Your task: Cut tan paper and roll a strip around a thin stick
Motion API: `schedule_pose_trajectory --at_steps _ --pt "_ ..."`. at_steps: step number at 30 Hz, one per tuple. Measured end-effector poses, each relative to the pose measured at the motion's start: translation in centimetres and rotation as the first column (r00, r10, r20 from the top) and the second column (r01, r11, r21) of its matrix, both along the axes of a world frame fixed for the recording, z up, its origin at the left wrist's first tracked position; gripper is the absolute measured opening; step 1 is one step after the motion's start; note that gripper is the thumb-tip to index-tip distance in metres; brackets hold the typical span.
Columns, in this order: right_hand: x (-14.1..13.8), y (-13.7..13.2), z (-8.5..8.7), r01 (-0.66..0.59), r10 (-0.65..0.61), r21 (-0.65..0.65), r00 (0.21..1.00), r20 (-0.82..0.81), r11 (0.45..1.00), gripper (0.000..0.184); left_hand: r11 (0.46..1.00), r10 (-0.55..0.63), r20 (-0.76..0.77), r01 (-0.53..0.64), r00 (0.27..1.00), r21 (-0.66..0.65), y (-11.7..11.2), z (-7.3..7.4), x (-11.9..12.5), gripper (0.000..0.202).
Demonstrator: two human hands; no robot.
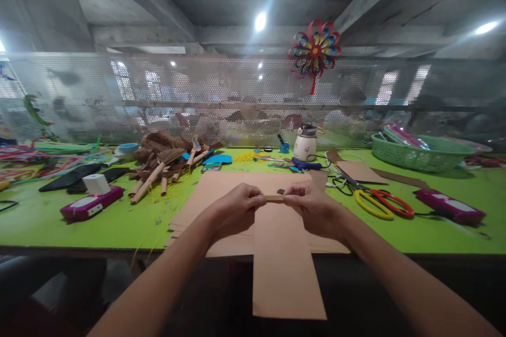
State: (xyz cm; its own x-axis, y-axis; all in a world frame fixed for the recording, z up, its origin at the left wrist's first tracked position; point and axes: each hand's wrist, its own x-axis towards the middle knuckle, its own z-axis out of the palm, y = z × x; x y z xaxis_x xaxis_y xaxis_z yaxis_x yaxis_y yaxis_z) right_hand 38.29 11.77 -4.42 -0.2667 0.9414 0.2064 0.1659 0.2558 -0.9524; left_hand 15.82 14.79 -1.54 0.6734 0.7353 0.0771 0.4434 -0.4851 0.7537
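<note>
My left hand [233,208] and my right hand [312,206] both pinch the top edge of a long brown paper strip [286,263]. The strip hangs down from my fingers past the front edge of the green table [118,224]. Its top is rolled or folded into a thin tube between my fingertips, with a small dark piece [280,191] at the top. Beneath my hands lies a stack of brown paper sheets [221,184].
Yellow and red scissors [381,202] and a magenta box [448,206] lie to the right, with a green basket [419,154] behind. On the left are a magenta box [90,205], a white tape roll [96,184] and rolled brown paper brooms [162,166]. A white jar [305,143] stands before the mesh screen.
</note>
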Motion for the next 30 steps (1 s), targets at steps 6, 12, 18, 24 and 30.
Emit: schedule_pose_trajectory --at_steps 6,12,18,24,30 --pt "-0.6 -1.4 0.6 0.086 -0.106 0.14 0.984 0.144 0.986 0.018 0.99 0.098 0.094 -0.087 0.991 -0.114 -0.7 -0.2 0.2 0.045" --pt "-0.5 -1.4 1.0 0.078 -0.147 0.265 0.956 0.254 0.961 0.019 0.985 0.173 0.126 -0.174 0.977 -0.005 -1.0 -0.8 0.3 0.025" --pt "-0.4 -1.2 0.5 0.074 -0.15 0.263 0.948 0.28 0.962 0.019 0.954 0.225 0.039 -0.228 0.974 0.193 -1.1 -0.9 0.1 0.016" --pt "-0.5 -1.6 0.7 0.0 -0.079 0.24 0.944 0.319 0.971 0.019 0.98 0.143 -0.022 -0.138 0.989 0.143 -0.3 -0.7 -0.1 0.011" --pt "-0.8 -1.0 0.6 -0.022 -0.043 0.221 0.957 0.287 0.975 0.016 0.995 0.064 0.03 -0.066 0.998 0.08 0.7 -0.8 -0.1 0.005"
